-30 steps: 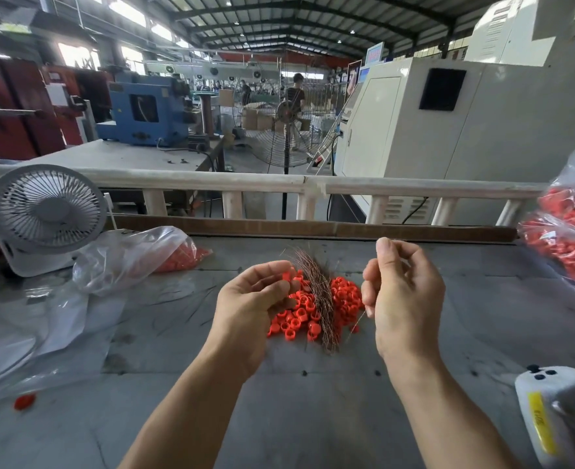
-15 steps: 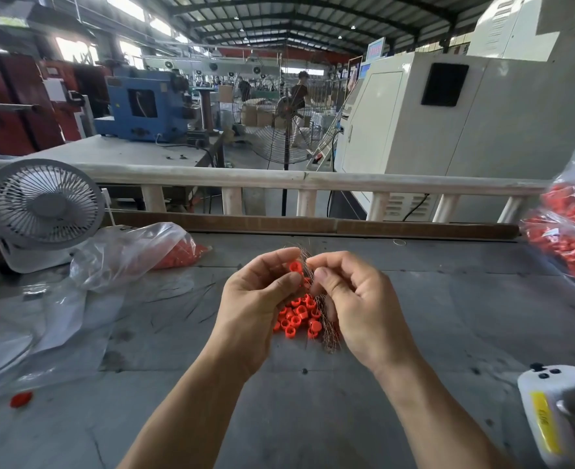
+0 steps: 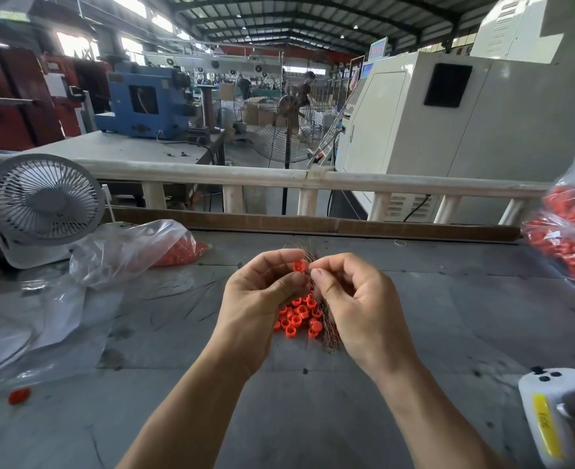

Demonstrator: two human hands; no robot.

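Observation:
A pile of small orange plastic rings (image 3: 298, 318) lies on the grey table (image 3: 313, 418), with a bundle of thin brown wires (image 3: 330, 333) across it. My left hand (image 3: 259, 299) pinches one orange ring (image 3: 299, 266) between thumb and fingers above the pile. My right hand (image 3: 353, 299) is close against it, its thumb and forefinger pinching a thin wire at the ring. The wire between the fingers is barely visible.
A small grey desk fan (image 3: 41, 204) stands at the left with clear plastic bags (image 3: 127, 252), one holding orange rings. A bag of orange parts (image 3: 570, 238) hangs at the right. A white device (image 3: 550, 414) lies at the lower right. One stray ring (image 3: 19, 396) sits at the lower left. A rail (image 3: 306, 176) borders the far edge.
My right hand has come in from the right to meet my left hand at the ring. The left hand stays raised with the ring.

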